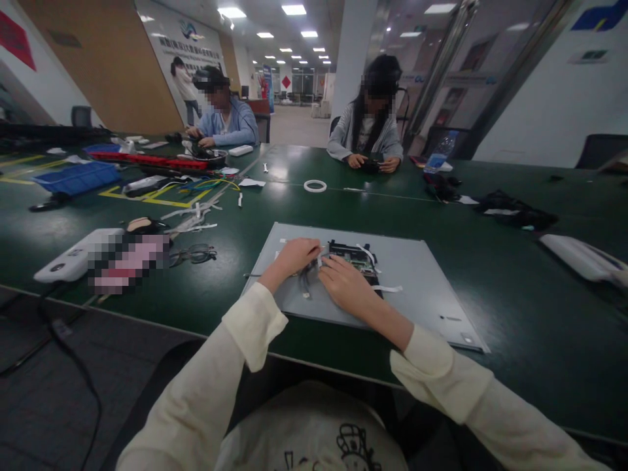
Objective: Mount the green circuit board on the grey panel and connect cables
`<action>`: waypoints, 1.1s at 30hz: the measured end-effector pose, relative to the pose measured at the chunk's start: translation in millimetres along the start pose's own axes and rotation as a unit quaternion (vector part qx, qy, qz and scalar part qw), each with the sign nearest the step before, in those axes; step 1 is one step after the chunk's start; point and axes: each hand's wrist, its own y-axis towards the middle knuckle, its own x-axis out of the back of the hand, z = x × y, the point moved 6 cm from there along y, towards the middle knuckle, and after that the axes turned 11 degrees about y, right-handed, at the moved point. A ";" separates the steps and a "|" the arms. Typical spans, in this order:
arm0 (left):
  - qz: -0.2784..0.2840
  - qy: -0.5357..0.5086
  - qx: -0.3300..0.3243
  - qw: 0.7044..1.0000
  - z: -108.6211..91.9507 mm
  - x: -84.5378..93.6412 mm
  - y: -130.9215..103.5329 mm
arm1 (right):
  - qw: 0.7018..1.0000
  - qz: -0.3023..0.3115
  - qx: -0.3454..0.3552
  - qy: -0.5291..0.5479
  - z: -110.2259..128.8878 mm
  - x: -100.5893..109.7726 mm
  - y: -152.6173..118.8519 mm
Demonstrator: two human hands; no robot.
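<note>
A flat grey metal panel (422,294) lies on the green table in front of me. A black frame with a green circuit board (363,261) sits on its middle, with white strips of tape across it. My left hand (297,256) and my right hand (343,281) meet at the board's left side, fingers closed in a pinch. Between them is a grey cable (305,281) with a small pale end; its loose part hangs down onto the panel. The fingers partly hide what they grip.
Left of the panel lie eyeglasses (193,254), a white power bank (78,255) with a black cord, and paper strips (196,219). Farther off are a blue tray (76,178), a tape roll (314,186) and a bottle (441,152). Two people sit across the table.
</note>
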 end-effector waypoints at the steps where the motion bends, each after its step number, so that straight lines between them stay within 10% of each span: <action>1: 0.003 0.007 -0.005 1.000 -0.2 -1.3 0.5 | 1.000 0.004 -0.005 0.001 0.1 -1.9 0.8; 18: 0.042 0.054 0.022 0.997 0.3 -10.9 7.9 | 0.998 0.044 -0.012 0.044 13.1 2.2 -6.4; 28: 0.025 0.057 0.125 0.990 10.9 -15.4 8.3 | 0.987 -0.060 0.001 0.146 17.8 19.2 -19.2; 33: 0.000 0.019 0.127 0.992 17.2 -11.4 3.2 | 0.978 0.006 0.040 0.205 24.0 20.5 -17.6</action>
